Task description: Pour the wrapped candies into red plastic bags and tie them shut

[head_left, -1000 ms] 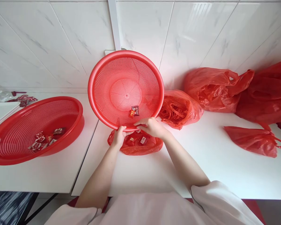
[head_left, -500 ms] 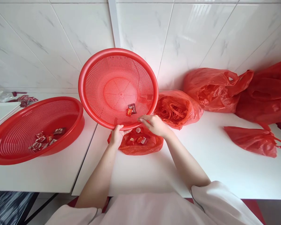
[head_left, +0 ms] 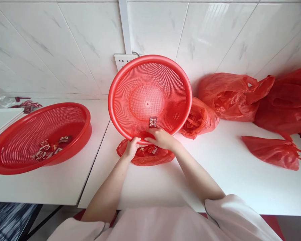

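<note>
My left hand (head_left: 132,147) is closed on the near rim of a red plastic strainer basket (head_left: 112,97), thumb on top, fingers underneath. The basket is tipped so that its inside faces me. Low inside it lies a dark-wrapped candy (head_left: 153,121). My right hand (head_left: 163,138) reaches over the near rim, just below that candy, with thumb and fingers apart; its fingertips are partly hidden against the basket wall. Directly below the rim is an opened red plastic bag (head_left: 153,161) with several wrapped candies (head_left: 154,150) in it.
At the left stands a second red strainer basket (head_left: 86,132) with several wrapped candies (head_left: 46,149). More red plastic bags (head_left: 228,97) line the wall at the right; a smaller tied bag (head_left: 273,150) lies nearer. A power strip (head_left: 122,60) is on the wall behind the basket.
The held basket has shifted right, uncovering the power strip. My left hand moved with it. My right hand now reaches farther inside, and the red-wrapped candy beside the dark one is out of sight.
</note>
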Demonstrator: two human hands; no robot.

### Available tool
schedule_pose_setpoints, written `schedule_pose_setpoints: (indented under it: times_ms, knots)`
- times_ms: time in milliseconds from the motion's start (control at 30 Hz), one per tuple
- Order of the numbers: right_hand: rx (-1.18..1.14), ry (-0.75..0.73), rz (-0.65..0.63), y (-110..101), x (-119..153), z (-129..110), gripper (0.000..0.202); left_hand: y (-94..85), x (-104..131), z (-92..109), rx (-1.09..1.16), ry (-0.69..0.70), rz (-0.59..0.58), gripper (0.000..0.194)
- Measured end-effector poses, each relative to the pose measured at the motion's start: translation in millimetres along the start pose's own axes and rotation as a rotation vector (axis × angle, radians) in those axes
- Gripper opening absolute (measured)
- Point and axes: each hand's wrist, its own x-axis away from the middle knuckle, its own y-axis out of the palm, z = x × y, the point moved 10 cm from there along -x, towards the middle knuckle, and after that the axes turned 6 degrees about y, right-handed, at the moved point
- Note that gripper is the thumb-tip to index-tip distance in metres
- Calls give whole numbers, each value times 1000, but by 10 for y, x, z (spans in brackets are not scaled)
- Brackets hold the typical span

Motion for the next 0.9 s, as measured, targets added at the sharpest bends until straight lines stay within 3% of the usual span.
schedule_pose_setpoints:
  times_ms: [100,267,433,600,700,767,900]
  knots:
    - [-143,-42,-1,-166,49,-88,25,-70,-46,52,8,40,24,20]
    - [-232,-41,31,-378,106,-156,28,-293,-90,217,-22,143,144,14]
    - [-229,-61,-26,-373,132,-223,30,-270,-89,332,6,146,73,25]
    - [-112,-17,184,-500,91,-7,35,-180,-11,361,-37,150,56,23]
    - [74,63,288,-447,50,155,48,-18,56,192,-81,27,-25,21]
    - [176,140,275,-324,17,256,63,85,94,90,-91,-35,-85,19]
    - [147,164,16,38,-12,305,75,84,75,59,-80,-17,-84,21]
